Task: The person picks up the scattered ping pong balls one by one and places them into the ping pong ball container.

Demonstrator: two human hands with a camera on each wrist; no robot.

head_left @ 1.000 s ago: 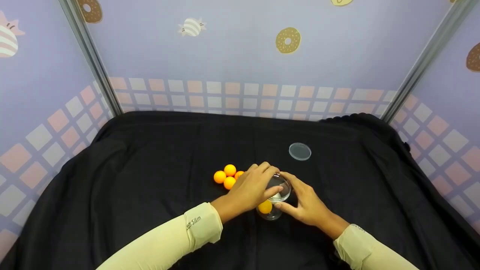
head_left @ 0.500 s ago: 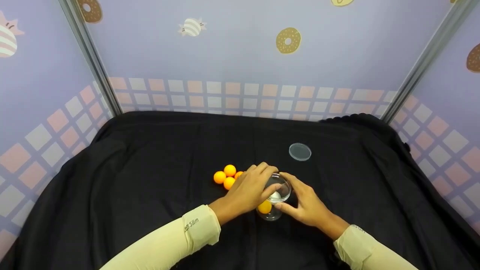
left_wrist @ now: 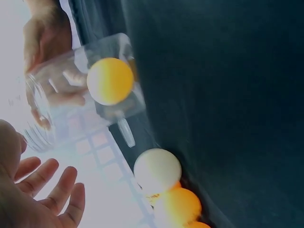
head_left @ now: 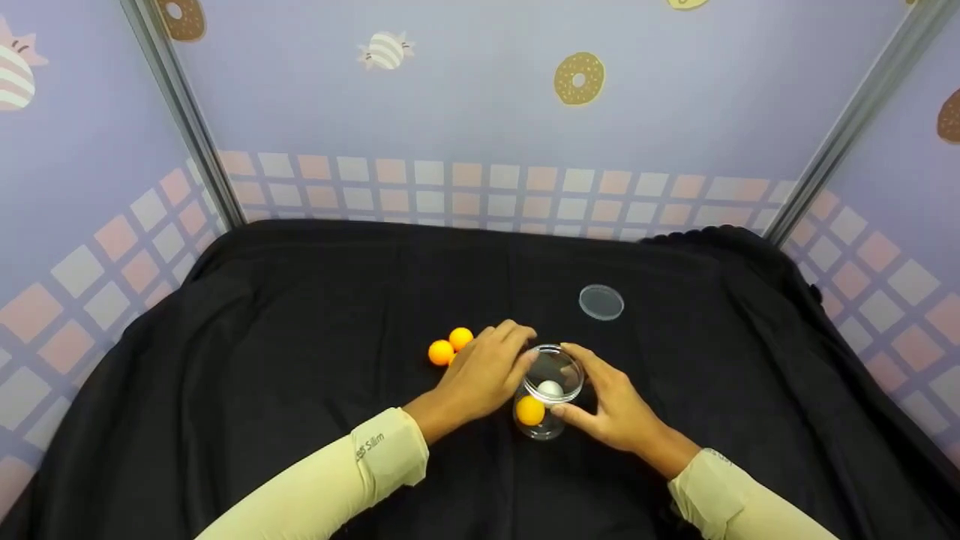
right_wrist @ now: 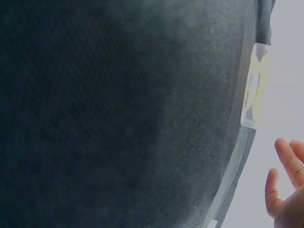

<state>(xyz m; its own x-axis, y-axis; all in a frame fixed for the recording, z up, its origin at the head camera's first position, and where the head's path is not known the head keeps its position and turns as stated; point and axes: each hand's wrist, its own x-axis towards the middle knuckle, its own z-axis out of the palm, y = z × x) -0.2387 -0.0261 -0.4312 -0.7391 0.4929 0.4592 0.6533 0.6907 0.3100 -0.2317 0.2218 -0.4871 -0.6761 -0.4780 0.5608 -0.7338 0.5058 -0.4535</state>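
Observation:
A clear jar (head_left: 541, 431) stands upright on the black cloth, its mouth uncovered, with an orange ball (head_left: 530, 411) low inside. My right hand (head_left: 619, 409) grips it near the rim, thumb in front and fingers behind. Through the jar a white ball (head_left: 550, 389) shows in the head view. My left hand (head_left: 480, 371) is just left of the rim, holding nothing; its fingers (left_wrist: 61, 190) are loosely bent and apart from the jar in the left wrist view. There, a white ball (left_wrist: 157, 170) sits outside the jar beside orange balls (left_wrist: 178, 207).
Orange balls (head_left: 441, 352) lie left of the jar, partly hidden by my left hand. A clear round lid (head_left: 601, 302) lies flat behind the jar. Patterned walls (head_left: 480, 97) enclose the black cloth (head_left: 315, 300) at the back and sides.
My left hand has drawn left from over the jar's mouth, uncovering the rim and the balls seen through it. It now covers more of the orange balls. My right hand and the jar stay put.

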